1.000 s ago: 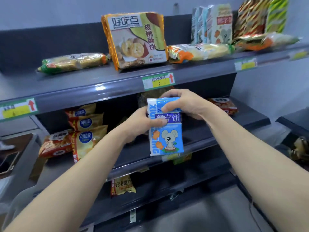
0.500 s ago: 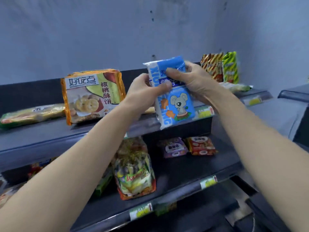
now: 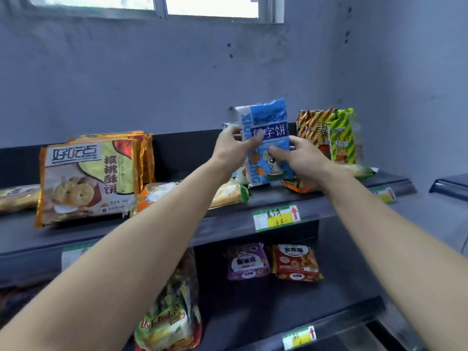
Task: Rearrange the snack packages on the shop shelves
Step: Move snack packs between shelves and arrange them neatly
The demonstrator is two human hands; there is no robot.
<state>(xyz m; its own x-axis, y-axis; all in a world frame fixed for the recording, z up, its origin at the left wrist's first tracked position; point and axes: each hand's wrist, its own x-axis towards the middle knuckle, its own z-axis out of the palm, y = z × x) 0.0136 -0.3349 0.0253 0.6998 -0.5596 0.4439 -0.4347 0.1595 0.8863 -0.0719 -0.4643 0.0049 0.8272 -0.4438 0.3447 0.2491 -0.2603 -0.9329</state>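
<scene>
The top shelf (image 3: 177, 231) is dark and runs across the whole width, with the grey wall behind it. Under it is the lower shelf (image 3: 278, 307), also dark.

Near the left end of the top shelf stand big orange cookie packages (image 3: 88, 181), one behind another, leaning back a little. On the lower shelf, near its front edge, a colourful candy bag (image 3: 167, 323) stands upright, partly hidden by the left arm.

The blue biscuit package (image 3: 266, 138), with a mouse drawing, is upright over the right half of the top shelf, toward the back. I cannot tell if its bottom touches the shelf already.

Just beside it on the right stand two striped packages (image 3: 329, 134), one orange and one green.

The left hand (image 3: 233, 148) grips the left edge of the blue package, thumb on the front and fingers behind. The right hand (image 3: 301, 160) holds the lower right part, thumb pressed on the front, fingers curled around the back.

A long yellow pack (image 3: 228, 193) lies flat near the middle of the top shelf.

At the back of the lower shelf lie a purple packet (image 3: 247, 262) and a red packet (image 3: 295, 262), side by side.

A green and yellow price label (image 3: 276, 219) is on the front edge of the top shelf.
</scene>
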